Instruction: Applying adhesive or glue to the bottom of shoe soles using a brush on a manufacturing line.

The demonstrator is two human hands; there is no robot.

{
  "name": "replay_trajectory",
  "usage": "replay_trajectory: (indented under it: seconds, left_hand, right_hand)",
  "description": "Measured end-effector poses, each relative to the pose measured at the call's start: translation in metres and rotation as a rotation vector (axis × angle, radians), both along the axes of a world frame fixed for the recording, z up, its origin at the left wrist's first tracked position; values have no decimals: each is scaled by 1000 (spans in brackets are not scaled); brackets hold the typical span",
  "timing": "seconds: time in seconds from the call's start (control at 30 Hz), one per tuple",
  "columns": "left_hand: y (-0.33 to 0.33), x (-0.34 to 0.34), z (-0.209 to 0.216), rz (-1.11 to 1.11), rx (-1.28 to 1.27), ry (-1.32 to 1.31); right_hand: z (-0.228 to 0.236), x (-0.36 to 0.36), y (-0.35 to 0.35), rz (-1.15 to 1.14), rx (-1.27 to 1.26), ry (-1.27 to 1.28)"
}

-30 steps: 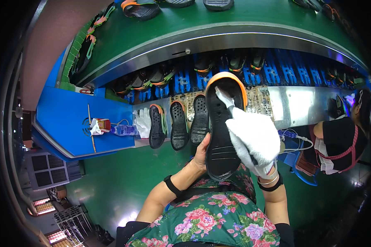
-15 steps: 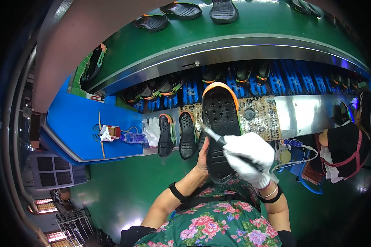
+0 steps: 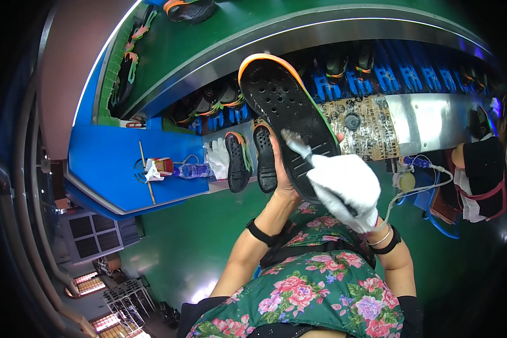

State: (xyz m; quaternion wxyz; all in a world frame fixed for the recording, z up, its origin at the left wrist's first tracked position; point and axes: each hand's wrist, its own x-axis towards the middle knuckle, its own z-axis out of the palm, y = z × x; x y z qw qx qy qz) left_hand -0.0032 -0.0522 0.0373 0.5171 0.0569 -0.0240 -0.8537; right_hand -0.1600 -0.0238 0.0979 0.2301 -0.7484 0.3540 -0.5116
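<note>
My bare left hand point(image 3: 282, 172) grips a black shoe sole point(image 3: 273, 96) with an orange and green rim from beneath, its fingertips showing at the far edge. The sole is tilted, its holed, ridged face toward me. In a white glove, my right hand point(image 3: 346, 188) is closed around a brush point(image 3: 299, 147). The bristles lie over the middle of the sole, blurred; I cannot tell whether they touch it. Left of the held sole, one sole point(image 3: 238, 163) rests on the bench edge, and another sole point(image 3: 265, 163) stands beside my left hand.
A blue table point(image 3: 110, 169) at left bears a bottle point(image 3: 194, 171), a small red box point(image 3: 163, 166) and a stick point(image 3: 146, 172). White gloves point(image 3: 217, 159) lie beside it. Beyond the bench runs a green conveyor point(image 3: 265, 36). At right sits another person point(image 3: 481, 186) near a hose point(image 3: 434, 163).
The sole has tilted further to the left and been raised in view. My right hand has drawn the brush lower along the sole. The whole view has shifted.
</note>
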Motion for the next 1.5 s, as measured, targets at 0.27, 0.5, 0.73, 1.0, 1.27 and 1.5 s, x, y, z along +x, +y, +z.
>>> replay_trajectory:
  seconds: [0.27,0.5,0.73,1.0,1.27,1.5]
  left_hand:
    - [-8,-3,0,13,-52,38]
    - [-14,-4,-1,17,-114,44]
    - [-20,1,-7,55,-150,-20]
    - [-20,18,-6,-51,-199,-123]
    - [-22,28,-10,-137,-93,-107]
    - [-26,41,-8,-294,-91,-132]
  right_hand:
    - [-10,-5,11,-4,29,-28]
    - [-11,-17,17,103,244,-298]
    - [-17,-21,20,314,213,-267]
    - [-25,-23,19,317,199,-179]
    - [-26,-20,17,218,63,4]
    - [-21,-22,13,269,391,-297]
